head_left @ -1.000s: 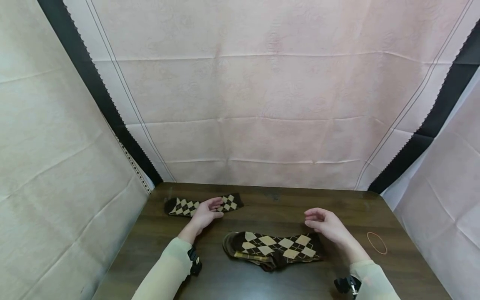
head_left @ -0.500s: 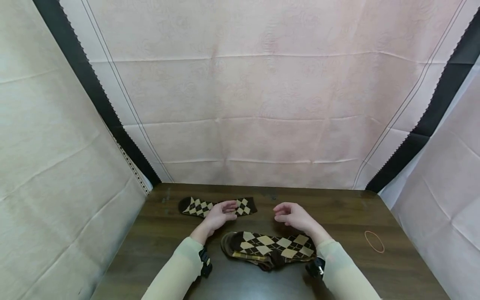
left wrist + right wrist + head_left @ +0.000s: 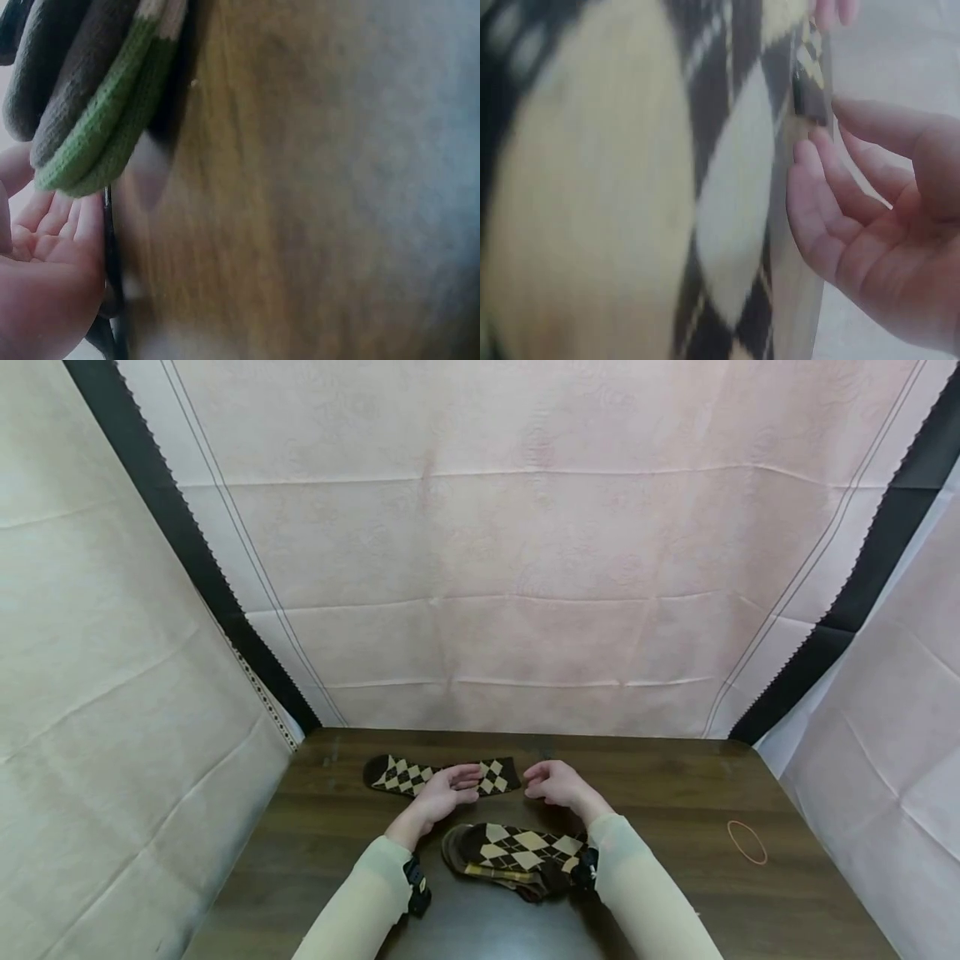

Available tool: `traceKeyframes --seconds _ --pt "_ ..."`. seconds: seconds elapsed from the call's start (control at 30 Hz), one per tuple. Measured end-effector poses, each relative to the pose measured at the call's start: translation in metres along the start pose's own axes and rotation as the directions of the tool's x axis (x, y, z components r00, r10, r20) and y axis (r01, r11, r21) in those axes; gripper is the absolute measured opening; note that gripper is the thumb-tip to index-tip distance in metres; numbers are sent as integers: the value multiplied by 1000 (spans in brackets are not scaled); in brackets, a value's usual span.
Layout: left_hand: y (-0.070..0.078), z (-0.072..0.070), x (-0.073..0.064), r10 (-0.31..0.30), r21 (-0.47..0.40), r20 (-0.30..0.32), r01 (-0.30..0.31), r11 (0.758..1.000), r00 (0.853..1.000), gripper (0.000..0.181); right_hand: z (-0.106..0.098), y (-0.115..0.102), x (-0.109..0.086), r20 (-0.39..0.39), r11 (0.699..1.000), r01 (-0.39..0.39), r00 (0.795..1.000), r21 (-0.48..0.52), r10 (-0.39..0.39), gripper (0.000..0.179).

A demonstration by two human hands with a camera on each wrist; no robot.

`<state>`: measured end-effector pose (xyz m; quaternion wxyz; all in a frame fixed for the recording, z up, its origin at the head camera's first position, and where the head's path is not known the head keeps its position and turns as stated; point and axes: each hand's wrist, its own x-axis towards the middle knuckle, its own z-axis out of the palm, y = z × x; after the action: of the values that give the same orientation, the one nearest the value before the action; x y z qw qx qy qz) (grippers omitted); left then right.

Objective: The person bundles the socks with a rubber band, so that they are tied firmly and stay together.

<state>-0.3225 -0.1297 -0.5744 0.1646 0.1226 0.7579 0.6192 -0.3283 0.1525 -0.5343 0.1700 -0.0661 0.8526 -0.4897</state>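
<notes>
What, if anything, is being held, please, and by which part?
The right hand holds nothing; the left hand crosses the far sock near mid-length, any grip unclear.

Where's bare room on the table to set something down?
Most room: the right side of the table, between right sleeve and rubber band. Also bare: between left sleeve and the left edge. Crowded: the middle, where the left grip overlaps the far argyle sock in view, the right grip is by its right end, and the argyle sock stack lies nearer.
</notes>
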Motion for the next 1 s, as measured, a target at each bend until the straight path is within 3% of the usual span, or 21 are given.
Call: traceKeyframes --seconds 0.33,0.63,0.87,1.0 --pt "-2 -7 -3 4 -37 14 -4 999 1000 53 21 -2 14 -78 988 -74 995 -139 64 35" --pt "-5 -34 -13 46 -96 -28 -49 994 999 51 31 -8 18 -173 976 -102 983 -195 68 24" --pt "-7 -63 -25 63 -155 -155 -87 984 986 47 35 -2 20 -238 972 -124 968 -200 75 16" --pt "-10 -81 -33 57 -117 -291 -94 989 955 42 35 0 21 -230 974 -133 969 -183 89 17"
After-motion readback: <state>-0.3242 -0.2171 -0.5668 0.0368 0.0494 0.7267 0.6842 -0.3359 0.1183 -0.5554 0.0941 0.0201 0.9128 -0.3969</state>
